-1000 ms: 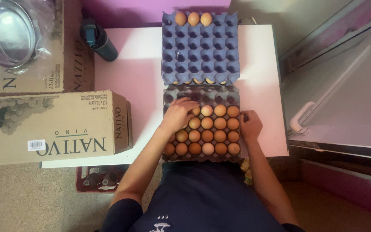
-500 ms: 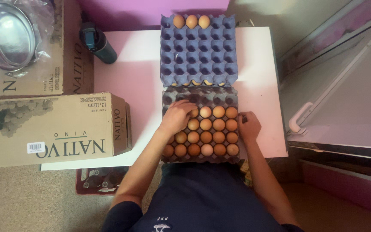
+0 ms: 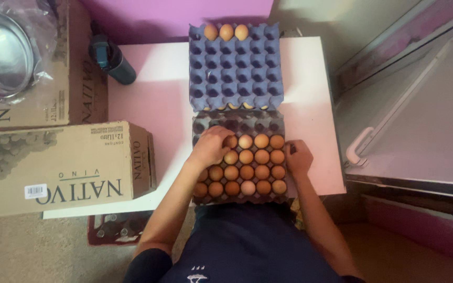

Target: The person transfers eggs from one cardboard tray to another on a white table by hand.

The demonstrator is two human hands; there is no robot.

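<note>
left hand [image 3: 212,148] curled over egg at left side of grey egg tray [image 3: 239,121], fingers bent, pinching egg beneath; egg itself mostly hidden. right hand [image 3: 298,157] rests on tray's right edge, fingers folded loosely, holding nothing visible. grey tray sits at near edge of white table [image 3: 148,99], mostly full of brown eggs [image 3: 254,165]. blue egg tray [image 3: 235,68] at far edge, three eggs [image 3: 226,32] in back row. cardboard box [image 3: 61,167] at table's left edge.
</note>
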